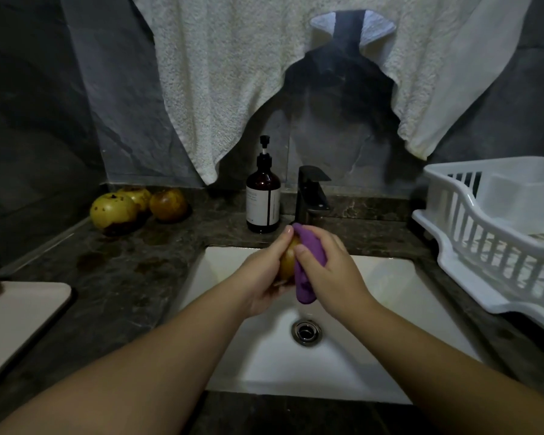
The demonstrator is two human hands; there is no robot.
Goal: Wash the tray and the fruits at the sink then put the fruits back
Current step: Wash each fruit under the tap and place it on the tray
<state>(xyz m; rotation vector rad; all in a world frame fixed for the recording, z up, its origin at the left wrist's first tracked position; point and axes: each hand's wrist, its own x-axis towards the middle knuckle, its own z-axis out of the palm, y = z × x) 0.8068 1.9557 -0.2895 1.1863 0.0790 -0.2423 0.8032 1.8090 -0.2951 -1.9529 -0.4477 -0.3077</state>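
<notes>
Over the white sink (374, 365), just below the black tap (311, 196), my left hand (263, 277) grips a brownish-yellow fruit (287, 262). My right hand (333, 274) holds a purple cloth (307, 265) pressed against that fruit. Three more yellow-brown spotted fruits (113, 211) lie together on the dark counter at the back left. A pale tray (19, 315) lies on the counter at the left edge, partly out of view.
A brown soap pump bottle (263, 199) stands left of the tap. A white plastic dish rack (496, 233) fills the counter on the right. White towels (233, 73) hang above the sink. The drain (306, 332) sits in the basin's middle.
</notes>
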